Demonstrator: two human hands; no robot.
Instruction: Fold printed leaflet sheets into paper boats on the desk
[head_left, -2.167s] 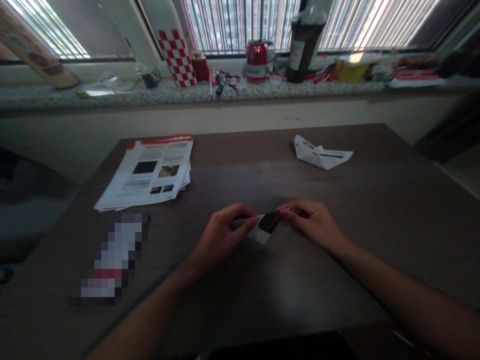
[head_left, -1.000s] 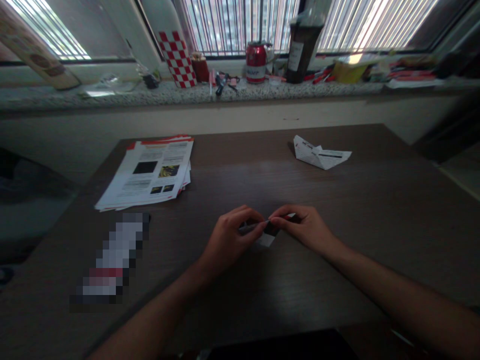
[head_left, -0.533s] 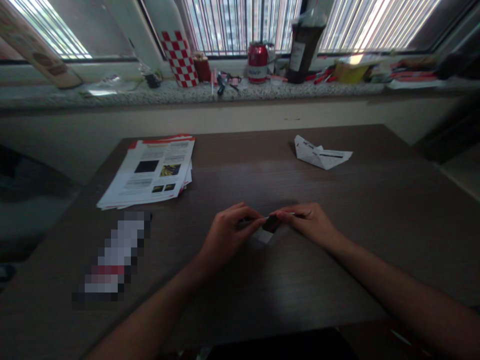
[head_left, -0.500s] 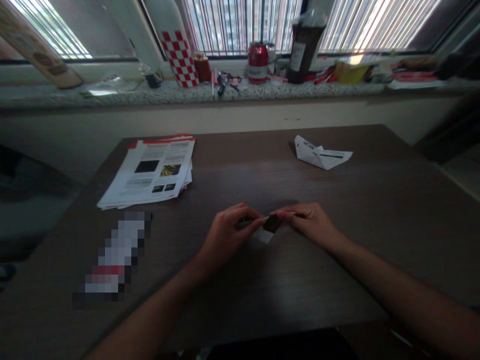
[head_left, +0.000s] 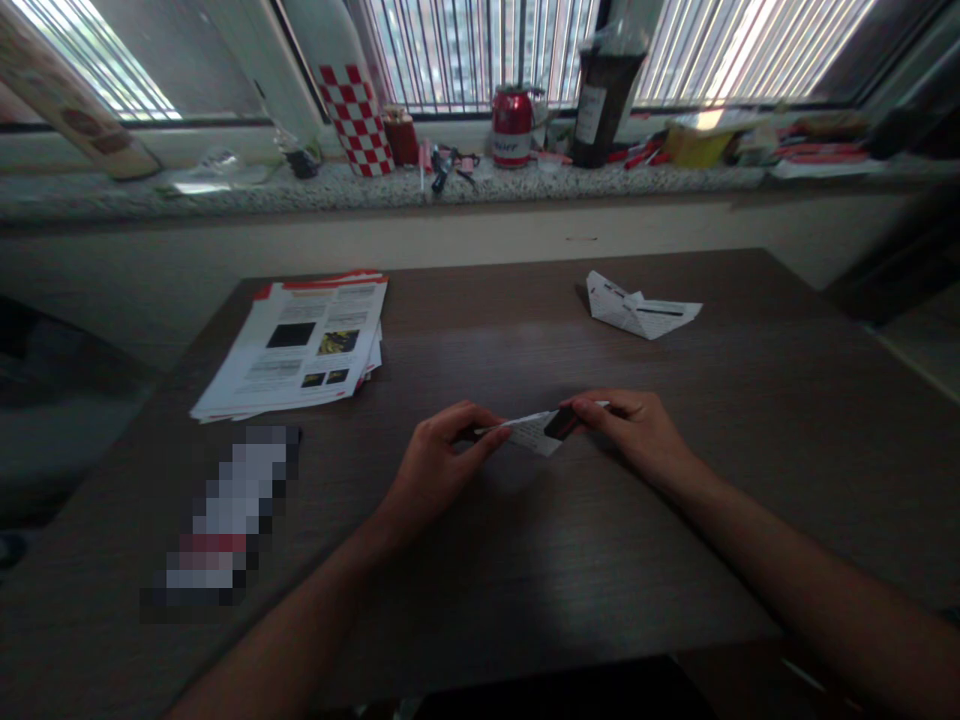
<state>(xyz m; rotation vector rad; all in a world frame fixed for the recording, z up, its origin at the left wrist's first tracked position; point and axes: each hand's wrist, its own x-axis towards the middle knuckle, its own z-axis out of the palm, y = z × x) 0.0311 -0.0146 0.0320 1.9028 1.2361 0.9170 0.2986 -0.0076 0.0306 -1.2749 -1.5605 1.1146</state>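
Between my hands is a small piece of folded printed paper (head_left: 534,434), white with text and a dark patch toward its right end. My left hand (head_left: 442,445) pinches its left end between thumb and fingers. At the right end, my right hand (head_left: 634,425) grips the paper the same way. The paper is held just above the brown table (head_left: 487,360), its lower edge coming to a point. Beyond my right hand, a folded paper boat (head_left: 643,308) rests on the table.
A stack of printed sheets (head_left: 292,345) lies at the table's back left, with a pixelated phone-like object (head_left: 232,510) in front of it. On the windowsill (head_left: 360,195) stand a checkered bottle (head_left: 358,120), a red can-shaped mug (head_left: 512,125) and a dark bottle (head_left: 606,105).
My hands have moved apart, the left going left and the right going right. More of the folded paper's printed face now shows between them. The boat and the stack have stayed in place.
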